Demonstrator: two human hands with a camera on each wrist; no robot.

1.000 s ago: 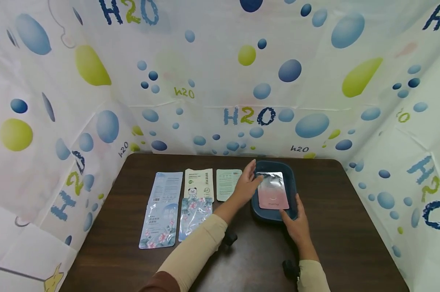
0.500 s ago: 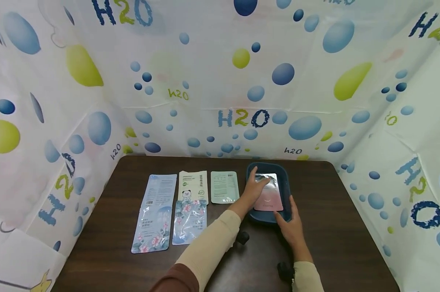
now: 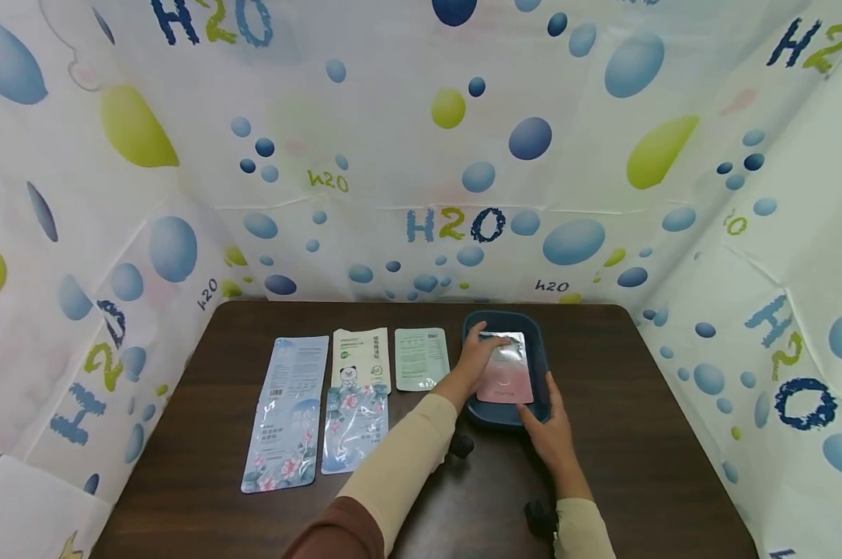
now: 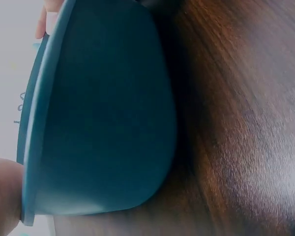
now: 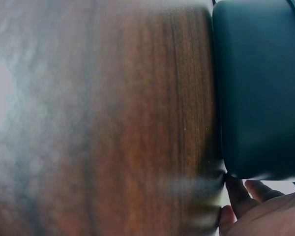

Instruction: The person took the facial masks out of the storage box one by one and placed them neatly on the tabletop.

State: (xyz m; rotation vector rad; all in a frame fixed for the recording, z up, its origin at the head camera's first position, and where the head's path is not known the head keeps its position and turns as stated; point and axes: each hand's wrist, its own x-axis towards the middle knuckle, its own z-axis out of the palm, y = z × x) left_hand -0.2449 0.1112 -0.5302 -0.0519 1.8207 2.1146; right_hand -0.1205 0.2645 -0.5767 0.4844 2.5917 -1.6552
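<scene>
A silver-and-pink sachet lies face up in a dark blue plastic basin. My left hand reaches over the basin's left rim, its thumb stretched across the sachet's silver top and its other fingers extended near the far left corner. At the near right corner, my right hand holds the basin, with the thumb over the front rim close to the sachet's lower edge and the fingers along the outer right wall. In the right wrist view those fingers lie against the basin's side.
To the left on the brown table lie several flat packets: a long blue one, a flowered blue one, a cream one with a bear and a pale green one. A printed cloth surrounds the table.
My left hand has moved in over the basin's left rim, its thumb crossing the sachet's top. The right hand stays at the near right corner. The head view has shifted slightly.
</scene>
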